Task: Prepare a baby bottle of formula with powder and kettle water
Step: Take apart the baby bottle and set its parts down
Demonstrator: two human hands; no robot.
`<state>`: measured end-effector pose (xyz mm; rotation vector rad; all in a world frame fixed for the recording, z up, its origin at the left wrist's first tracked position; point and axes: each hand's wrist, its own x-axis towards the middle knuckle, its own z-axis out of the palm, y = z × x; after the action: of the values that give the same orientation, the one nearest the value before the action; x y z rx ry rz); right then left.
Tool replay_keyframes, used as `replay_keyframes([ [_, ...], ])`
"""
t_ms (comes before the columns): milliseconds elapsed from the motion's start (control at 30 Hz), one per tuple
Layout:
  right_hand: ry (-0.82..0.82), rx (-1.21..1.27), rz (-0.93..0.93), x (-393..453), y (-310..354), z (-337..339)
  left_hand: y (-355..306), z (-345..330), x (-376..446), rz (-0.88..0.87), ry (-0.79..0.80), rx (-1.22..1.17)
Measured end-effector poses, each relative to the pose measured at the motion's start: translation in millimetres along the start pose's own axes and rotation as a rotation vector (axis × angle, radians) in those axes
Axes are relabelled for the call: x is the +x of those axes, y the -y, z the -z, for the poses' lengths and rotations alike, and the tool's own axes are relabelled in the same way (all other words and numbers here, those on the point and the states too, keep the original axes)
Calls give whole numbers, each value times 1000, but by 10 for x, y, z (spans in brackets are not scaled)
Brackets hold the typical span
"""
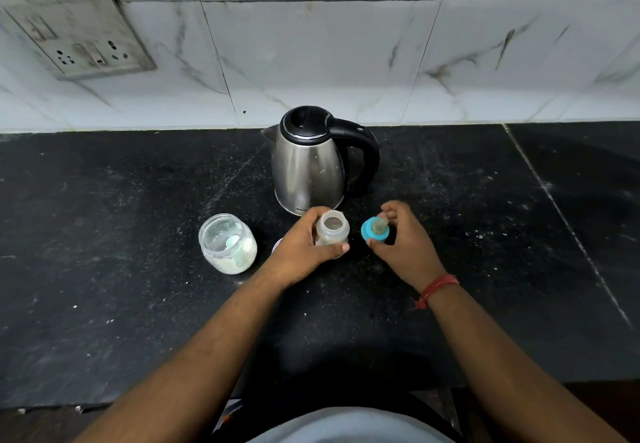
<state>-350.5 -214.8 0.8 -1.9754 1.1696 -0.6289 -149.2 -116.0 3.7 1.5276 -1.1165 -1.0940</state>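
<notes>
A small translucent baby bottle (332, 229) stands upright and uncapped on the black counter, with my left hand (304, 245) wrapped around its side. Just right of it, my right hand (403, 238) holds the blue ring cap with its nipple (375, 229) off the bottle, nipple facing up. A steel kettle (310, 162) with a black lid and handle stands right behind the bottle, spout to the left. To the left sits an open glass jar (227, 243) of white powder with a pale scoop inside.
The black stone counter (121, 269) runs wide on both sides, with white specks scattered on it. A marbled tile wall rises behind the kettle, with a wall socket plate (78, 32) at upper left. A small pale object (278, 244) peeks out behind my left hand.
</notes>
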Motion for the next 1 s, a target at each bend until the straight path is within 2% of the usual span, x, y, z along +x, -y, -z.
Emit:
replay_keyframes([
  [100,87,-196,19,-63,-76,-43,47,-73,19,17,3,41],
  [233,132,-460,127,-54,-114,-83,109,-180,37,15,-70,114],
  [367,180,-659,168,-25,-157,-111,198,-267,43,13,-33,165],
  [767,218,-788,154,-11,-295,-149,259,-319,32,28,8,243],
  [1000,231,-780,128,-13,-211,-83,273,-241,-10,66,72,173],
])
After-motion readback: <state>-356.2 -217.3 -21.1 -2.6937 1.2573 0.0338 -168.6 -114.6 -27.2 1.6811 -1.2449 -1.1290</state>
